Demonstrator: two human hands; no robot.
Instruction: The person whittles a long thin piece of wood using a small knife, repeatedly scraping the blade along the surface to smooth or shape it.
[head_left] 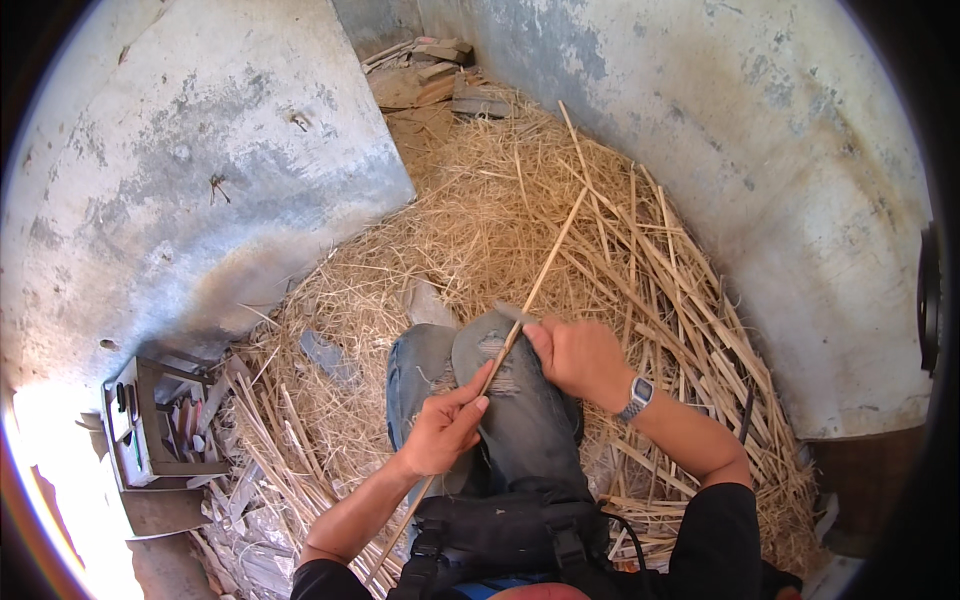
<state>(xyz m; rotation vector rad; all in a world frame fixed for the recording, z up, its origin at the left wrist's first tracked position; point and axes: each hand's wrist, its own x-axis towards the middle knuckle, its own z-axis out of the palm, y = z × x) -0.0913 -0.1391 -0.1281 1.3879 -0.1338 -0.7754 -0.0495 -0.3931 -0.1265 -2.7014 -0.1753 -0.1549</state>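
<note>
A long, thin bamboo strip point(553, 258) runs slantwise across my lap, from beside my left forearm up toward the far right. My left hand point(440, 432) pinches it between thumb and fingers over the thighs. Farther along the strip, my right hand point(582, 360) is closed round a knife point(512, 312). Its short grey blade sticks out to the left and meets the strip; the fist hides the handle. Beneath both hands are my knees in worn jeans point(525, 430), and a black waist bag point(505, 525) sits at my lap.
Fine shavings point(470, 220) cover the floor ahead. Many split strips point(690, 310) lie along the right wall point(770, 200); more strips point(290, 430) are at the left. A small open wooden box point(190, 468) stands by the left wall point(200, 150). Wood blocks point(435, 85) are piled in the far corner.
</note>
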